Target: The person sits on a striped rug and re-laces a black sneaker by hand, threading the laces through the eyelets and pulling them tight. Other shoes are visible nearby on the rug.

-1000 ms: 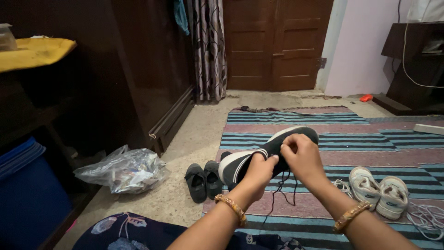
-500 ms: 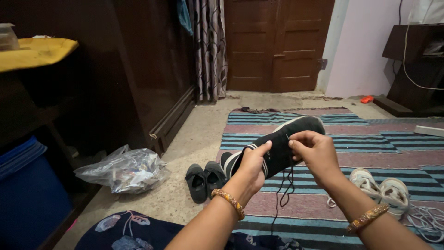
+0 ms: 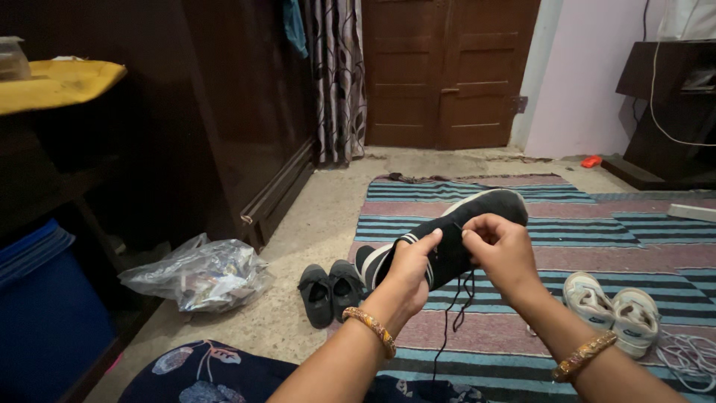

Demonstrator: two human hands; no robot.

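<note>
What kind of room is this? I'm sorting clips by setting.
Most likely a room in a home: a striped floor rug, a dark wooden wardrobe, a curtain beside a wooden door, and small shoes lying about.

Seen from head height, tilted down and forward over a striped rug (image 3: pixel 597 224) toward a wooden door (image 3: pixel 447 71) across the room (a single view, hands close in front, floor beyond).
</note>
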